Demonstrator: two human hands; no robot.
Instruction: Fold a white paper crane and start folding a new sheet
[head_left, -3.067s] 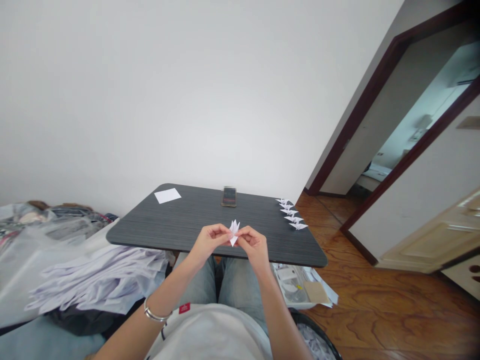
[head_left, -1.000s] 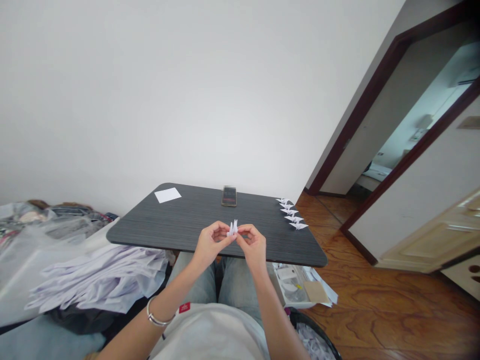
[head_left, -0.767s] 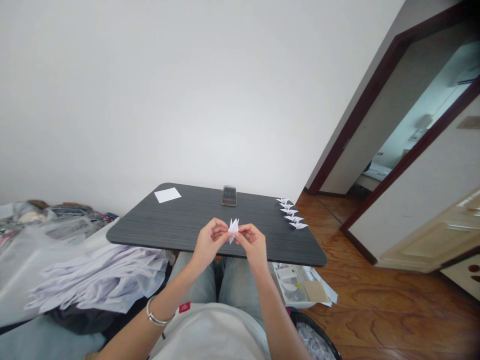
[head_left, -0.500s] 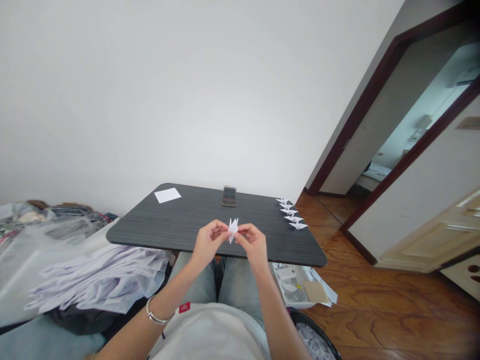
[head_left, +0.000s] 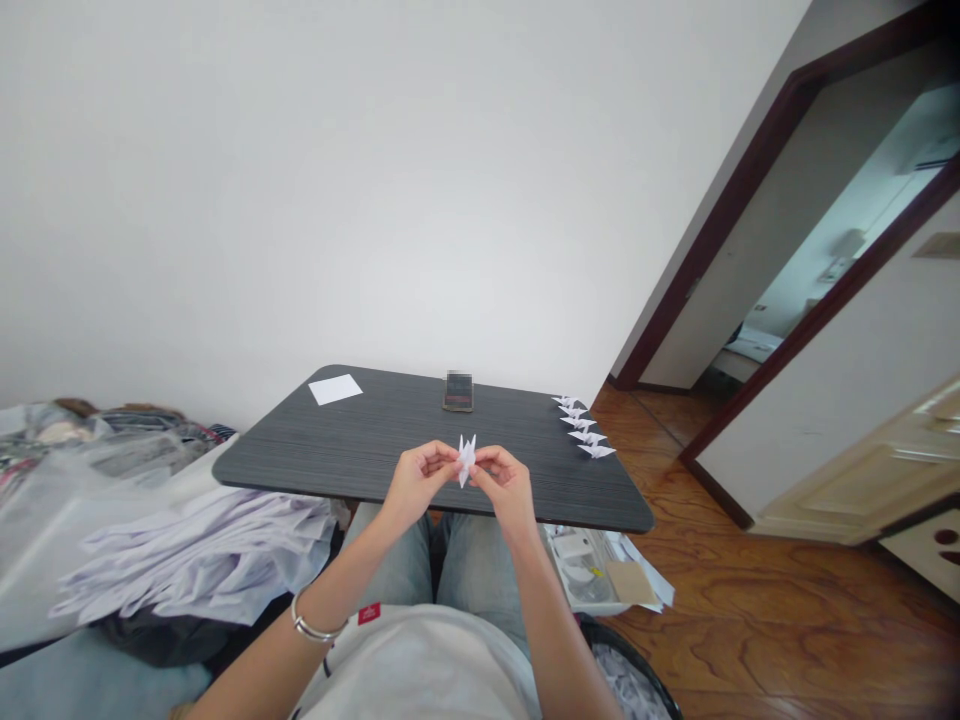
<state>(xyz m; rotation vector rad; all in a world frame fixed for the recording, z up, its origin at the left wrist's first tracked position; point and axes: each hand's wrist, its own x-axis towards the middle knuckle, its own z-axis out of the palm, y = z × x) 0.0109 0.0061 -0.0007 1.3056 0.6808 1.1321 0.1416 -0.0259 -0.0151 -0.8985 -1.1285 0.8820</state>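
Note:
A small folded white paper piece (head_left: 466, 458) with pointed tips is held between both of my hands, just above the near edge of the dark grey table (head_left: 360, 450). My left hand (head_left: 416, 483) pinches its left side and my right hand (head_left: 506, 482) pinches its right side, fingertips almost meeting. A silver bracelet sits on my left wrist.
Several finished white paper cranes (head_left: 583, 426) line the table's right edge. A white paper square (head_left: 334, 389) lies at the far left corner, a phone (head_left: 458, 392) at the far middle. Crumpled white sheets (head_left: 187, 560) pile at the left. A box (head_left: 592, 570) rests on the wooden floor at the right.
My hands stay in the same place. The paper piece has turned slightly between my fingertips and its tips have shifted.

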